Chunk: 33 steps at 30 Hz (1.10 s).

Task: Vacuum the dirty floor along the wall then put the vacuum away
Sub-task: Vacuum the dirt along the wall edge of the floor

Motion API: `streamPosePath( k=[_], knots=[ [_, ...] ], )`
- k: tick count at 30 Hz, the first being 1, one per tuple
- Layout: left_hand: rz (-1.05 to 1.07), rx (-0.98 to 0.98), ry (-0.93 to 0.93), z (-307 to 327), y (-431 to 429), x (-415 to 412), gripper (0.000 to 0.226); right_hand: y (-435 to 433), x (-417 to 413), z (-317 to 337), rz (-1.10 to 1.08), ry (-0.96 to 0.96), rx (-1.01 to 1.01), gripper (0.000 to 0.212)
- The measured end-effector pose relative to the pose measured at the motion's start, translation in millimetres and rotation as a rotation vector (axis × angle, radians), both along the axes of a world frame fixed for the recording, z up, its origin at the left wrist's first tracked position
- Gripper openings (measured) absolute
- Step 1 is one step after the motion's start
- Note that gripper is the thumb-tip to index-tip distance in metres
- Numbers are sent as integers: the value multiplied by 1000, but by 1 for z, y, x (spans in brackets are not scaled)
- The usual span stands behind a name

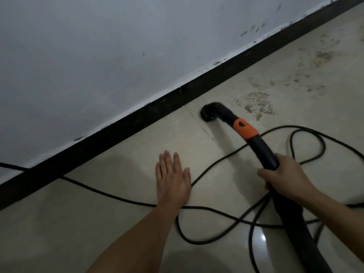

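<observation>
My right hand (283, 174) grips the vacuum hose (264, 152), whose nozzle (208, 113) sits on the floor near the baseboard (118, 133). The dirt patch (258, 105) lies just beyond it, rightward along the wall. My left hand (173, 176) rests flat, fingers straight.

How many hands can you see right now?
2. The left hand is spread open over the floor; the right hand holds the black vacuum hose.
</observation>
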<state>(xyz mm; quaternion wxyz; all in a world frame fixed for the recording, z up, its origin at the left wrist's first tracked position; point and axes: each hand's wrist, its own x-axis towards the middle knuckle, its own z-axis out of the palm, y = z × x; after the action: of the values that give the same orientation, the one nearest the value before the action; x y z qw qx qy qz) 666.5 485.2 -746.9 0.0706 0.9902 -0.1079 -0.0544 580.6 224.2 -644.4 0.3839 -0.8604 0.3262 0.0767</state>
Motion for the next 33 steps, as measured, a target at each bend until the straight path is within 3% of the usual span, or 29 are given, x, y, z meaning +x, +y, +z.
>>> streamPosePath(
  k=[5, 9, 17, 22, 28, 33],
  knots=[
    [-2, -2, -1, 1, 0, 0, 65, -14, 77, 8, -187, -88, 151, 20],
    [-2, -1, -15, -1, 1, -1, 66, 24, 68, 3, -72, -80, 199, 19],
    [-5, 15, -8, 1, 0, 0, 66, 49, 51, 6, 172, -33, 123, 21],
    [-16, 23, 32, 1, 0, 0, 66, 18, 57, 19, 106, 4, -79, 23],
    [-43, 39, 57, 10, 1, 0, 66, 4, -14, 23, 100, 64, -124, 18],
    [-58, 62, 77, 18, -2, 0, 64, -33, -101, 22, -194, -2, -44, 15]
  ],
)
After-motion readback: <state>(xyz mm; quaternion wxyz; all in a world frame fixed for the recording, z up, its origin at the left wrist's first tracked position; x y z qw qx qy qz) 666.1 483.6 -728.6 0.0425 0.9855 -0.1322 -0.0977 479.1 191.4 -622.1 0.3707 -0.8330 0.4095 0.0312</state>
